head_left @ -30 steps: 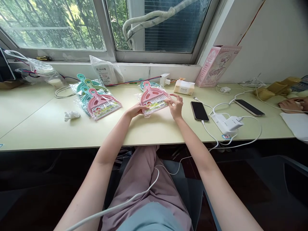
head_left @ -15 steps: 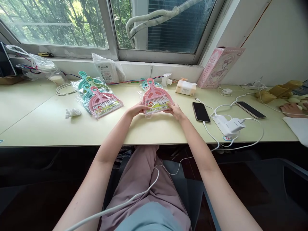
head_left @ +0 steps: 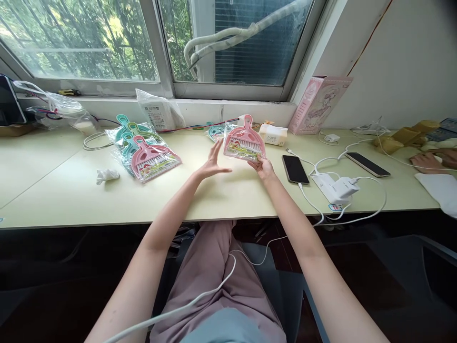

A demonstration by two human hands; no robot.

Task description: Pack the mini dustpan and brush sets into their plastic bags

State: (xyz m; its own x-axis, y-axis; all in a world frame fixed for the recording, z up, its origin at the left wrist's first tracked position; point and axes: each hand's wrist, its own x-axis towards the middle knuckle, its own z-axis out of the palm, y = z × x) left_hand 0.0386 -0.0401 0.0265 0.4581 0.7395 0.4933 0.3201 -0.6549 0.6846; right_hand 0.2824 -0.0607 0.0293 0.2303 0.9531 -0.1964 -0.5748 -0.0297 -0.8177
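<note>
I sit at a home-office style packing desk (head_left: 53, 190) under a window (head_left: 82, 43). Left of my fingers lie bagged dustpan sets (head_left: 150, 155); right of them, phones (head_left: 294, 168), chargers (head_left: 337, 186) and cables.

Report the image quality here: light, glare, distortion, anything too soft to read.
Head view: daylight from the window lights the desk evenly, with faint shadows under the arms; below the desk edge it goes dark. Wide-angle distortion bows the desk edge and stretches the forearms. The label on the pink packaged brush set in the right hand is too small to read; the open left hand looks slightly soft.
</note>
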